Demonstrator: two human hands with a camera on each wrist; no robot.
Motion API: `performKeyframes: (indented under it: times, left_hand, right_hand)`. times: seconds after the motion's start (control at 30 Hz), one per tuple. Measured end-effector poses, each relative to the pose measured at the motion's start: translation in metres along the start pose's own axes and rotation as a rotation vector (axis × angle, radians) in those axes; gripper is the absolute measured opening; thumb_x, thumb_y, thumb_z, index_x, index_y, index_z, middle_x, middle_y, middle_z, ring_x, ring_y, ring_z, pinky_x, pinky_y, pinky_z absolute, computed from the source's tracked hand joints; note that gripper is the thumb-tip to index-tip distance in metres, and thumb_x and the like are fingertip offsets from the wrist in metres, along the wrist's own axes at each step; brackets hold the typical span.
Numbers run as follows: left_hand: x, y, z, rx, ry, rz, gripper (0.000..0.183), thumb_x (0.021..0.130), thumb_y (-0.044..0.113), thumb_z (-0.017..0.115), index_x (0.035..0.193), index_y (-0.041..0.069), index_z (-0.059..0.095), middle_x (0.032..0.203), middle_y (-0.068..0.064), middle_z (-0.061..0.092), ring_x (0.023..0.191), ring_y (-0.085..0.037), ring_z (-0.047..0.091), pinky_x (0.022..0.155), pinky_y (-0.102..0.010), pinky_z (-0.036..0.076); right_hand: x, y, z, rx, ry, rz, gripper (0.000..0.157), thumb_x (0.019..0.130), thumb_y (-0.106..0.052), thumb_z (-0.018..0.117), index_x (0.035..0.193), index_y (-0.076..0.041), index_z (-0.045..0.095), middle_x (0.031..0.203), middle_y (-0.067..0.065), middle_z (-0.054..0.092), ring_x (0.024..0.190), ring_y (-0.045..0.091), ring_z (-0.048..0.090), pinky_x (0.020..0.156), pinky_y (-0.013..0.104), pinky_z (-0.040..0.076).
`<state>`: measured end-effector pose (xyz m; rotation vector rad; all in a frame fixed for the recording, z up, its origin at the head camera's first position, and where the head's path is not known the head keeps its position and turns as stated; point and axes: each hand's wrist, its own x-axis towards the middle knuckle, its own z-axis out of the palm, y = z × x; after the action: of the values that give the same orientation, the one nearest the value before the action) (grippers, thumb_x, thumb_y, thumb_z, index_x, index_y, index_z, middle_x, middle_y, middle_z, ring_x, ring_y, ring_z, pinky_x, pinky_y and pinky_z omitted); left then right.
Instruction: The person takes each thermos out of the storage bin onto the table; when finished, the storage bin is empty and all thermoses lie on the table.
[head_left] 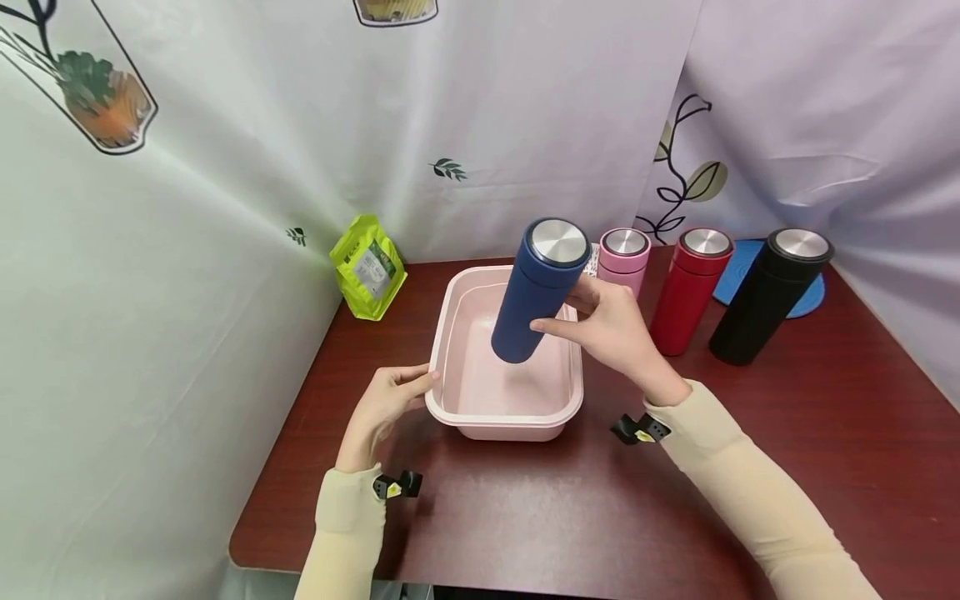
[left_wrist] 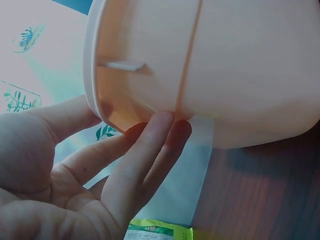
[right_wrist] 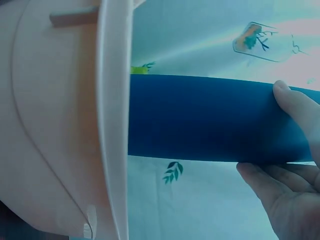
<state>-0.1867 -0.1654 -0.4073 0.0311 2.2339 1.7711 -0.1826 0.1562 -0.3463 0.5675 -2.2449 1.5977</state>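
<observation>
A blue thermos bottle (head_left: 525, 300) with a silver-topped lid is held over the pink plastic basin (head_left: 506, 419), tilted slightly. My right hand (head_left: 611, 325) grips its side, thumb in front and the other fingers behind. In the right wrist view, the basin rim hides the bottle's lower end. At the basin's left rim my left hand (head_left: 390, 400) pinches the edge, with the thumb on top. The left wrist view shows the left fingers (left_wrist: 155, 135) under the rim, against the basin's outer wall.
To the right stand a pink thermos (head_left: 624, 258), a red thermos (head_left: 690, 292) and a black thermos (head_left: 768, 300). Behind them lies a blue round mat (head_left: 808, 298). A yellow-green pouch (head_left: 369, 268) stands at the back left of the dark red table (head_left: 510, 517), near the white curtain.
</observation>
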Motion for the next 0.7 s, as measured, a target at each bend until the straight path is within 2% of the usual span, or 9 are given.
performKeyframes:
  times: [0.17, 0.4, 0.7]
  left_hand:
    - [0.001, 0.0, 0.001, -0.001, 0.0, -0.003, 0.041, 0.094, 0.012, 0.065, 0.128, -0.01, 0.058, 0.128, -0.029, 0.06, 0.096, -0.021, 0.07, 0.089, -0.039, 0.057]
    - [0.001, 0.001, 0.0, -0.004, -0.005, -0.003, 0.042, 0.094, 0.013, 0.065, 0.129, -0.009, 0.058, 0.129, -0.029, 0.059, 0.097, -0.02, 0.07, 0.091, -0.042, 0.056]
    - [0.003, 0.001, -0.001, -0.006, -0.011, 0.003, 0.045, 0.095, 0.012, 0.064, 0.132, -0.012, 0.053, 0.131, -0.031, 0.056, 0.097, -0.019, 0.069, 0.091, -0.043, 0.056]
  right_hand:
    - [-0.006, -0.002, -0.01, -0.012, 0.028, 0.014, 0.053, 0.074, -0.024, 0.087, 0.124, -0.022, 0.068, 0.111, -0.001, 0.073, 0.101, 0.012, 0.07, 0.092, 0.03, 0.056]
    - [-0.017, -0.01, -0.028, -0.064, 0.074, 0.032, 0.056, 0.075, -0.019, 0.086, 0.127, -0.018, 0.066, 0.113, 0.003, 0.073, 0.103, 0.012, 0.069, 0.092, 0.026, 0.055]
    - [-0.026, -0.015, -0.045, -0.097, 0.163, 0.053, 0.056, 0.074, -0.014, 0.086, 0.126, -0.018, 0.066, 0.111, 0.008, 0.073, 0.098, 0.005, 0.069, 0.087, 0.019, 0.055]
